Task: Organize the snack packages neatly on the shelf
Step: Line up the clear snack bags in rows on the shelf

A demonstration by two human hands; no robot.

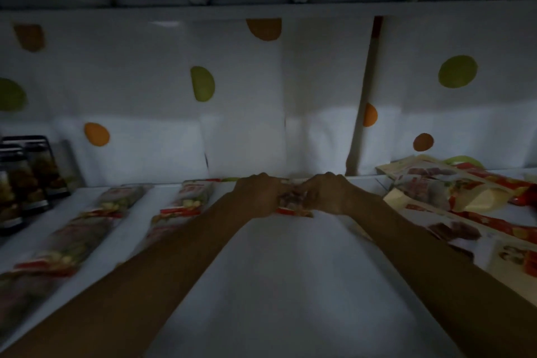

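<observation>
At shelf [279, 285] back: packet [293, 206] held by both hands
Left hand [260, 195]: fingers closed on packet
Right hand [327, 193]: same
Left side: two packet rows [87, 229], jars [23, 180]
Right side: loose heap [453, 195]

White shelf [279, 270]: snack pkgs [180, 206], jars [26, 180].

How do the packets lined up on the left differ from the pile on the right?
The left packets lie in straight rows running front to back; the right pile is jumbled, packets overlapping at angles. The left packets look narrow, while the right pile's packets look wider, with cream backing. Both show red trim and rest on the white shelf.
</observation>
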